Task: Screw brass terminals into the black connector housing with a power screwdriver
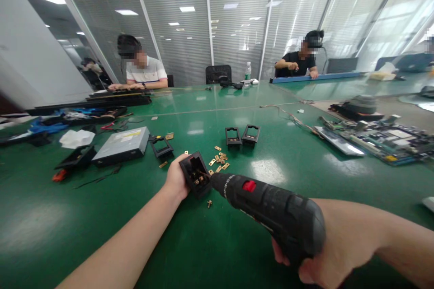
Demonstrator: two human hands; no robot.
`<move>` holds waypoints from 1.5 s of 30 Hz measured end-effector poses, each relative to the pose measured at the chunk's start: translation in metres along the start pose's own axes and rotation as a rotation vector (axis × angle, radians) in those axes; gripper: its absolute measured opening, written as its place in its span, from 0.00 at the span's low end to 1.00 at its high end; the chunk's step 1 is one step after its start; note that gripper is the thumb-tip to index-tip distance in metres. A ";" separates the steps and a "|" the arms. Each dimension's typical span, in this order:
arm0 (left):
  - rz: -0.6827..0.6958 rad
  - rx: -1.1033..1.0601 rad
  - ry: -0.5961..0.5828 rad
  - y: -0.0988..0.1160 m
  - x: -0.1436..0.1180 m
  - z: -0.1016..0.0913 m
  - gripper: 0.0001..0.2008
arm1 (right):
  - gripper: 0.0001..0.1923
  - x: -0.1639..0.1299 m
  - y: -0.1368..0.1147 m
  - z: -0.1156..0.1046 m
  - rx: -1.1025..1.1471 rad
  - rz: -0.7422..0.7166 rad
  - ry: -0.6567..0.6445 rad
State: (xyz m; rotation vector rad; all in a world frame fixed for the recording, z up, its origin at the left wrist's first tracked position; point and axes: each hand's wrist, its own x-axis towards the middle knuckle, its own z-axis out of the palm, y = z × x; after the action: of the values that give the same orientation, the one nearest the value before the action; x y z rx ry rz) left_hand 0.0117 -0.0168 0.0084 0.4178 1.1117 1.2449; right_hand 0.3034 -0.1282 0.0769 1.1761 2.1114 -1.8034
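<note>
Black screwdriver [271,210] meets socket [195,174]; brass clips [219,159], two frames [242,135] beyond.

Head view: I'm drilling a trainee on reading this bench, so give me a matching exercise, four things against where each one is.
Things:
1. black socket housing
2. electric screwdriver
3. optical drive
4. pair of empty black frames

Places:
A. flat on the green table, left of the held part
B. gripped in the right hand
C. side by side on the table, beyond the loose brass contacts
D. held tilted in the left hand

Pairs: 1-D, 2-B, 3-A, 4-C
</note>
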 end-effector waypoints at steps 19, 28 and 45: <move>0.089 0.020 0.032 0.015 0.011 -0.013 0.06 | 0.13 0.020 0.003 0.007 0.383 -0.340 0.117; 0.015 0.076 -0.245 0.022 0.019 -0.026 0.12 | 0.33 0.035 0.014 0.014 0.370 -0.354 0.200; 0.204 0.023 0.134 0.011 0.014 -0.012 0.19 | 0.11 0.032 -0.013 0.041 0.455 -0.126 0.327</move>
State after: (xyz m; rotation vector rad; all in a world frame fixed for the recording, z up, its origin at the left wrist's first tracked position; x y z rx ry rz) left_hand -0.0057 -0.0041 0.0050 0.4801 1.2207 1.4568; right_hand 0.2582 -0.1490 0.0581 1.5643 2.0273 -2.3820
